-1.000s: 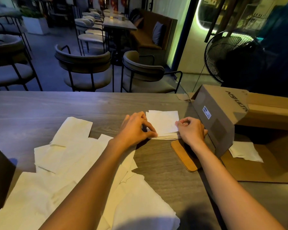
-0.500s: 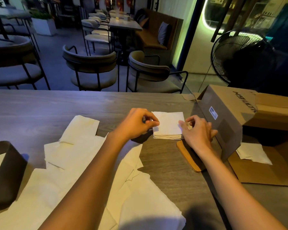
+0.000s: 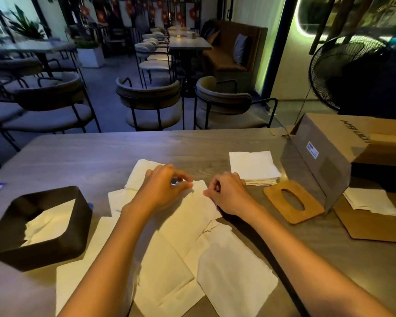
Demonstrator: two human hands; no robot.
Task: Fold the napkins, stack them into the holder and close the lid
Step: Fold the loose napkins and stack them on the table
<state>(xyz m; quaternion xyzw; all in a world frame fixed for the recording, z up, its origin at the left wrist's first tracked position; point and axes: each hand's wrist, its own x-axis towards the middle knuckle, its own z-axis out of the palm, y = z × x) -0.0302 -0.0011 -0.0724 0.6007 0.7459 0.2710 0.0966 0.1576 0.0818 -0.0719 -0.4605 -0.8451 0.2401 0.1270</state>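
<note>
Hands that were squaring up the folded stack [image 3: 254, 167] a moment ago have both come back toward the person and now sit over the loose napkins [image 3: 192, 236] spread in front of them. The left hand [image 3: 162, 191] is curled, thumb and forefinger pinching the far edge of the top unfolded napkin [image 3: 198, 195]. The right hand [image 3: 229, 194] is curled too, fingertips nipping the same edge just beside the left; neither hand is closed into a fist.

Outward from the hands, the folded stack lies untouched beyond the right hand, square and neat on the table [image 3: 101, 156]. Just right of that stack rests the wooden lid [image 3: 277, 197] with its oval slot, flat on the table. The black holder [image 3: 44, 245] stands well to the left of the left hand, with crumpled napkin paper inside it. A cardboard box [image 3: 334, 152] lies open right of the lid, a few white sheets [image 3: 370, 202] resting on its flap.
</note>
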